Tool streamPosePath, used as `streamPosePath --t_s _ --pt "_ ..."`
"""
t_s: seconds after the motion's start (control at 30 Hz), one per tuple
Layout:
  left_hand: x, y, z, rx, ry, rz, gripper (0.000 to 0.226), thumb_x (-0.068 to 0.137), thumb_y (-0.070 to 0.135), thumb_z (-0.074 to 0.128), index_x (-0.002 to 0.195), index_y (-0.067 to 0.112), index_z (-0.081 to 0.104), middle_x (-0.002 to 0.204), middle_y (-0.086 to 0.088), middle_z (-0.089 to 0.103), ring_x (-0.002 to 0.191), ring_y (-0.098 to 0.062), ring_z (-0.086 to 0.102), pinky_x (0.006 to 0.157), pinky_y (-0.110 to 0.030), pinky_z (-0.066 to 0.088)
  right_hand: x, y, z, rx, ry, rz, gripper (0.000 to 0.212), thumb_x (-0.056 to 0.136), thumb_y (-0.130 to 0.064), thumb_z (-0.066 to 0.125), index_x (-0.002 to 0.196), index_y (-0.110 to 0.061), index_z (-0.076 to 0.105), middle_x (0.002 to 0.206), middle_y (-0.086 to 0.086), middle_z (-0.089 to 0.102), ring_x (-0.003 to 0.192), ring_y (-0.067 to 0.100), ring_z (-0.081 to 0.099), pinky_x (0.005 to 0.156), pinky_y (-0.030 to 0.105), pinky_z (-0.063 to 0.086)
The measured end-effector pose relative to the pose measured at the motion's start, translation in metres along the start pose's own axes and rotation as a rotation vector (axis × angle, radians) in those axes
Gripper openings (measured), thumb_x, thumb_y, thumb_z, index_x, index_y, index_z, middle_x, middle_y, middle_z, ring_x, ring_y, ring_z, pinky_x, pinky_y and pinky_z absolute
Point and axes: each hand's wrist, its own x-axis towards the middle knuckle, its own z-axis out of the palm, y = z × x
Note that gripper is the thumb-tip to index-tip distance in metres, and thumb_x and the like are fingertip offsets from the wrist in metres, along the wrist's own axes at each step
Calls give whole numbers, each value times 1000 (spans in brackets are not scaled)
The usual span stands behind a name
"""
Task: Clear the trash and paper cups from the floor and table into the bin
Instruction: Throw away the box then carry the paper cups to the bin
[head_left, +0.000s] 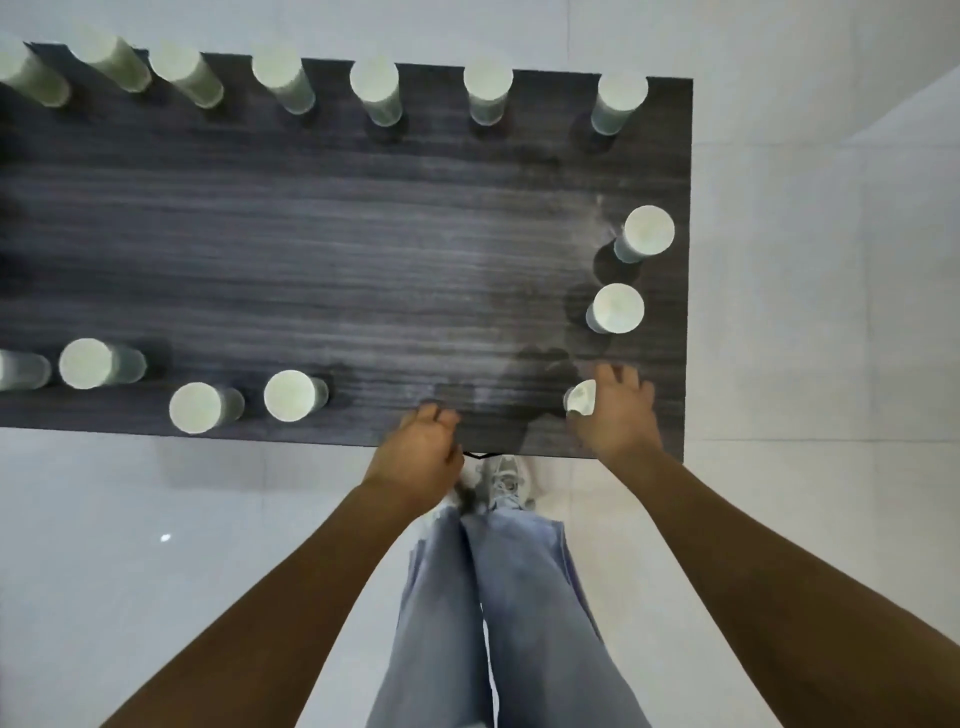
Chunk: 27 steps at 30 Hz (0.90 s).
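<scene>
Our left hand (421, 452) curls loosely, holding nothing; our right hand (615, 415) spreads open fingers (626, 376) over a paper cup (581, 398) on the tabletop (311, 234).

cups (618, 308) ringing table (363, 249) edges, centre open

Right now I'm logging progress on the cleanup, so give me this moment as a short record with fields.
surface: dark wood-grain table
cups on table: about fourteen paper cups, ringed along the far, right and near edges
right hand: over the near-right cup, fingers spread around it, grip not yet clear
left hand: loosely curled at the near table edge, holding nothing
bin: not in view
floor: pale tiles, no trash visible
</scene>
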Motion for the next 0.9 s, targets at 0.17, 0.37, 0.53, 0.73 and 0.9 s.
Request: streamPosePath --t_s 0.17,0.37,0.53,0.73,0.9 --pt "32 -15 11 -8 -15 -56 35 95 22 43 128 11 46 132 -10 47 121 -29 43 100 -41 40 33 9 20 -118 -122 -8 78 75 -34 78 139 -29 34 145 8 28 130 37 29 104 53 39" --pt "38 -38 20 -90 20 -106 40 97 26 43 135 16 41 137 -6 45 123 -24 44 104 -40 41 43 16 36 -161 -160 -21 74 81 -20 74 143 -21 33 143 12 33 131 36 31 104 48 39" --pt "31 -63 15 -116 101 -153 37 96 25 46 131 15 43 134 -6 46 120 -24 45 99 -36 43 39 -3 38 -155 -138 -50 65 81 -16 73 137 -20 40 137 12 39 126 33 37 99 45 45" --pt "26 -106 -9 57 305 -328 51 87 26 56 133 11 41 143 -15 40 132 -35 34 109 -47 33 23 -62 47 -62 -130 -159 60 83 -18 69 136 -23 40 136 9 37 124 28 35 95 38 45" --pt "36 -145 -15 72 260 -389 62 87 29 63 140 15 34 152 -16 26 139 -38 24 114 -51 26 12 -103 65 -10 -198 -182 63 85 -20 68 139 -25 36 139 6 33 128 26 33 102 39 42"
